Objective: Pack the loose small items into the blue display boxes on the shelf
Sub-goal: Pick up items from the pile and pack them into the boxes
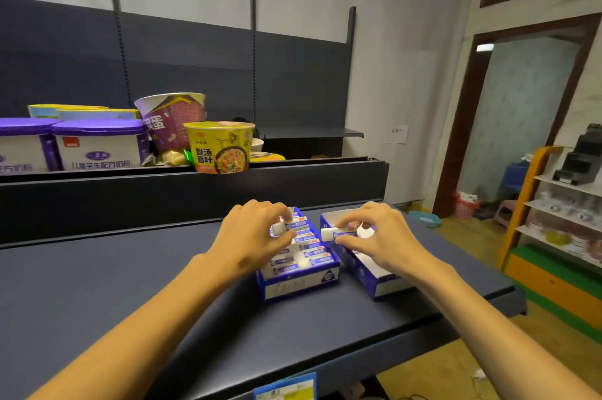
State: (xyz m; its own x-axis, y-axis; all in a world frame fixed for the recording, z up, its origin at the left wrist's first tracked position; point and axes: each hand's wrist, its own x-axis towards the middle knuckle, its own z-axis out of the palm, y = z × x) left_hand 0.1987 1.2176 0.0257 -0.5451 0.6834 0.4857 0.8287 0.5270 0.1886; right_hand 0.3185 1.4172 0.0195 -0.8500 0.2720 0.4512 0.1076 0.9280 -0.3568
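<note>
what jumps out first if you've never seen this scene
Two bare hands at the centre, the left hand and right hand, each pinching a small white-and-blue wrapped item over two open blue cardboard display boxes: a nearly full left box and a mostly empty right box. Behind, a bright yellow noodle bowl stands on the upper dark shelf.

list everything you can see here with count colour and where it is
display boxes: two, blue and white, side by side on the dark shelf; left one nearly full, right one mostly empty
small items: many, white with blue labels, rowed in the left box; one in left hand, one in right hand
noodle cup: one, yellow, upper shelf edge
tall cup: one, purple, tilted behind it
tubs: two, white with purple lids, upper shelf left
flat boxes: two, yellow-edged, behind tubs
basket: one, pink, floor by doorway
left hand: over left box
right hand: over right box
</note>
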